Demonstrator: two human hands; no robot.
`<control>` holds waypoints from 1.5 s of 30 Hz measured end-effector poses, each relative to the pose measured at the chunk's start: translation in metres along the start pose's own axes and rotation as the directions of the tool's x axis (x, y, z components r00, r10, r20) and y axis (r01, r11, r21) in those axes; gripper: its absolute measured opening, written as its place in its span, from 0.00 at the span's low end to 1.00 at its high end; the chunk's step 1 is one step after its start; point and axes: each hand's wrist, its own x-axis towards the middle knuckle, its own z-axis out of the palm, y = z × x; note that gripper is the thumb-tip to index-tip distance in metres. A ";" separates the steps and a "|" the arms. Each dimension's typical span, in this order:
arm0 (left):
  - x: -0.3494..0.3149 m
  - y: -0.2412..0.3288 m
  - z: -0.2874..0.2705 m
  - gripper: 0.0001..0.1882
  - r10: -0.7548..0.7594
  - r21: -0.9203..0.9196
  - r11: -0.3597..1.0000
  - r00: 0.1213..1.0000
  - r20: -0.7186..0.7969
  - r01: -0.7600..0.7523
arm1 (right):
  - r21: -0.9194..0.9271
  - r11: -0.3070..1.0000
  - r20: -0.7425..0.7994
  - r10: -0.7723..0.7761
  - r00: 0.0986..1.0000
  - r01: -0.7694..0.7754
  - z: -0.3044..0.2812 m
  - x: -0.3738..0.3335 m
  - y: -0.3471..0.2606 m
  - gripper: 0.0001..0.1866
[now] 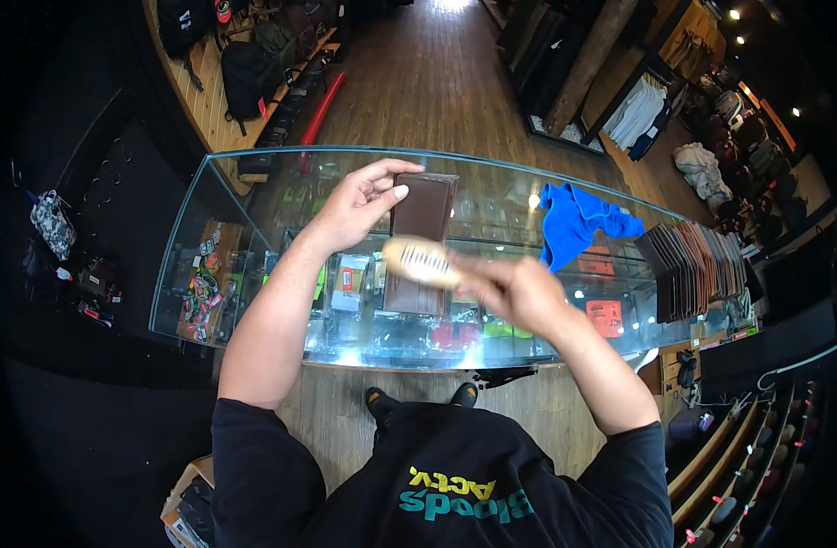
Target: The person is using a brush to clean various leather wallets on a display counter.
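A long dark brown leather wallet [425, 203] lies opened out on the glass display case [290, 157]. My left hand [363, 203] pinches its far left corner between thumb and fingers. Across the wallet's middle is a pale wooden brush [420, 262], smeared by motion, with my right hand [519, 290] wrapped round one end of it. The brush hides part of the wallet, and I cannot tell whether its bristles touch the leather.
A crumpled blue cloth [578, 222] rests on the glass right of the wallet. Beyond it stands a row of brown and black wallets [697, 269]. Small packaged goods sit inside the case. Backpacks [247, 80] line a shelf at far left; clothes [634, 111] hang at far right.
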 end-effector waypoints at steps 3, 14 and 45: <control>0.003 0.000 0.002 0.21 -0.004 0.000 1.000 1.000 0.005 0.004 | 0.419 0.903 0.305 -0.240 0.921 0.097 -0.011 -0.015 -0.003 0.19; 0.000 0.002 -0.003 0.21 -0.063 0.028 0.998 0.998 -0.007 0.064 | 0.464 0.872 0.262 -0.301 0.917 0.154 -0.020 -0.015 -0.003 0.18; 0.002 0.003 -0.003 0.21 -0.123 -0.027 0.992 0.992 0.001 0.123 | 0.353 0.926 0.279 -0.239 0.930 0.132 -0.023 -0.014 -0.014 0.22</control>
